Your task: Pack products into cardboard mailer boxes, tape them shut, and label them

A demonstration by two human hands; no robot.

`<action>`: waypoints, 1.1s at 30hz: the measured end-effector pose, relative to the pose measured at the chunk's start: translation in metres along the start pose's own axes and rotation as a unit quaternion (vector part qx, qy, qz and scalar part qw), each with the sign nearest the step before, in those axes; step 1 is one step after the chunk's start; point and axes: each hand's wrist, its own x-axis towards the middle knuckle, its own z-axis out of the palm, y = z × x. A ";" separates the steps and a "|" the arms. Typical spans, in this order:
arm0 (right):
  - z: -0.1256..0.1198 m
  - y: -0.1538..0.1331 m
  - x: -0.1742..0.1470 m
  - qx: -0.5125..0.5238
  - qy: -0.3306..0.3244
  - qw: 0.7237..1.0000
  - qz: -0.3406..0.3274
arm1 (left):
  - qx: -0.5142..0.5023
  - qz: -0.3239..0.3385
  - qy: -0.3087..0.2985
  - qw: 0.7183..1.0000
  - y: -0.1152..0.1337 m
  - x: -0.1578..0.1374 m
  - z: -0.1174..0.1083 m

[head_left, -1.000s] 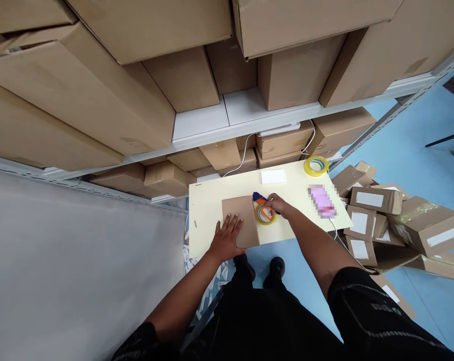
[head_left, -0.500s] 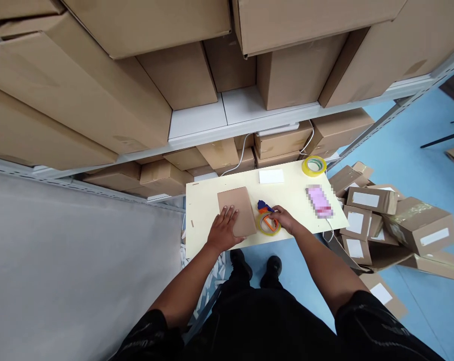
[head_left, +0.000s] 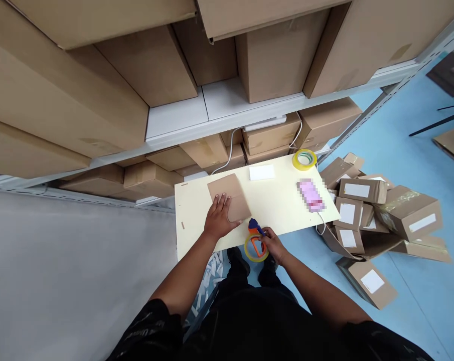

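Note:
A flat brown cardboard box lies on the pale yellow board. My left hand rests on its near left part with the fingers stretched out. My right hand grips a tape dispenser with a blue head and an orange frame, fitted with a roll of clear yellowish tape. The dispenser hangs just past the board's front edge, with its blue end close to the box's near right corner. Part of its handle is hidden by my fingers.
Behind the dispenser are a white card-like pad, a yellow tape roll and a blurred pink phone-like object with a white cable. Shelves with large cartons rise beyond the board. Labelled boxes are piled on the floor at right.
My right hand has drawn the tape dispenser from over the board back past its front edge, toward my body. My left hand stays on the box. The whole view has shifted slightly.

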 end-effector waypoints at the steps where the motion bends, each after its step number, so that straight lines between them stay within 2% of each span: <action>1: 0.008 -0.002 0.005 0.007 0.013 1.000 -0.003 | 0.001 -0.014 0.005 1.000 0.005 0.002 0.001; 4: 0.022 -0.014 0.024 0.012 0.065 0.998 -0.002 | 0.001 -0.081 0.024 0.996 0.024 0.010 0.005; 6: 0.022 -0.028 0.039 0.008 0.087 0.996 -0.001 | -0.004 -0.122 0.032 0.992 0.036 0.014 0.005; 9: 0.009 -0.056 0.065 -0.001 0.089 0.996 -0.003 | -0.007 -0.121 0.006 0.993 0.037 0.011 -0.002; 11: -0.003 -0.077 0.083 -0.017 0.081 0.997 -0.001 | 0.003 -0.067 -0.034 0.997 0.022 0.005 -0.013; 15: -0.020 -0.118 0.115 -0.067 0.036 0.997 0.009 | 0.036 0.089 -0.106 0.990 -0.034 -0.002 -0.035; 18: -0.021 -0.139 0.133 -0.106 0.000 0.994 0.030 | 0.066 0.116 -0.095 0.986 -0.066 0.005 -0.040; 20: -0.019 -0.146 0.141 -0.126 -0.015 0.991 0.044 | 0.074 0.105 -0.084 0.988 -0.074 0.011 -0.036; 26: -0.024 -0.148 0.133 -0.143 -0.031 0.988 0.048 | 0.050 0.053 -0.073 0.995 -0.064 0.015 -0.025; 30: -0.042 -0.135 0.106 -0.120 -0.020 0.992 0.031 | 0.032 0.029 -0.082 0.996 -0.057 0.015 -0.027; 33: -0.059 -0.111 0.078 -0.095 -0.005 0.995 0.034 | 0.033 -0.008 -0.079 0.996 -0.047 0.016 -0.027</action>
